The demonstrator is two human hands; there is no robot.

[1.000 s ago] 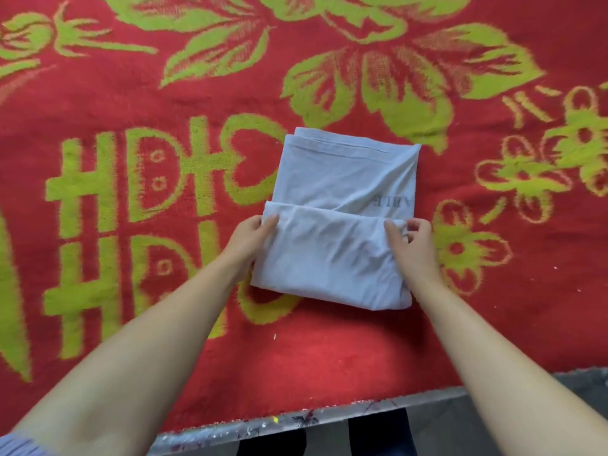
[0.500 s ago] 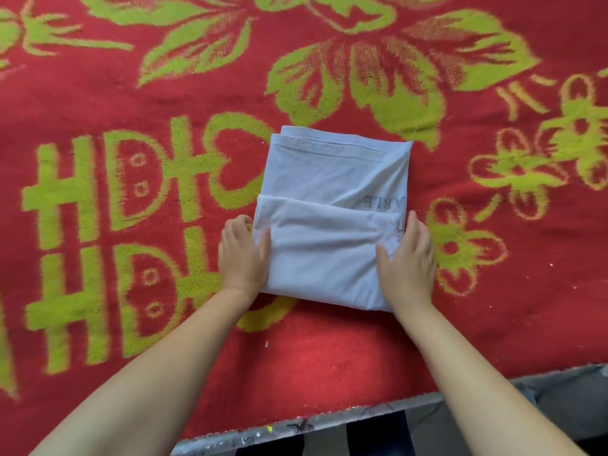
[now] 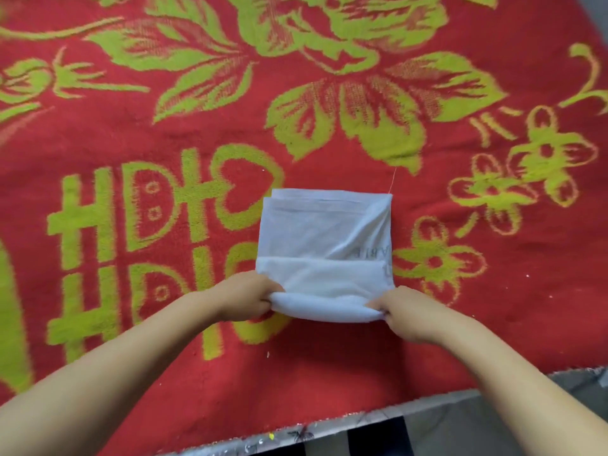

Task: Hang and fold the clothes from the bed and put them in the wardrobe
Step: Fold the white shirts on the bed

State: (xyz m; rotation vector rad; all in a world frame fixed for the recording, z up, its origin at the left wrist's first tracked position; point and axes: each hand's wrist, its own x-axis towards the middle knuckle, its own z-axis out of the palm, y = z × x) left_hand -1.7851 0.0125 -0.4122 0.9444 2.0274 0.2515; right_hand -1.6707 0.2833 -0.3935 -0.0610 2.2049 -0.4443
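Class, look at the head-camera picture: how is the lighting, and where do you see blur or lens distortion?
Head view: soft, even lighting, faint shadows, no glare; folded white cotton garment fairly sharp, its grey print blurred; red-and-green floral blanket bows at the frame edges, wide-angle distortion.

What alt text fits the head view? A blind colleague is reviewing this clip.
Two bare hands, left hand and right hand, grip the near corners of a folded pale white cotton garment lying on a red blanket with green floral patterns. Faint grey lettering shows on the garment's right side.

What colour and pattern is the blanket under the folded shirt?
Red with yellow-green flowers, leaves and large characters; the blanket shows clearly in the head view.
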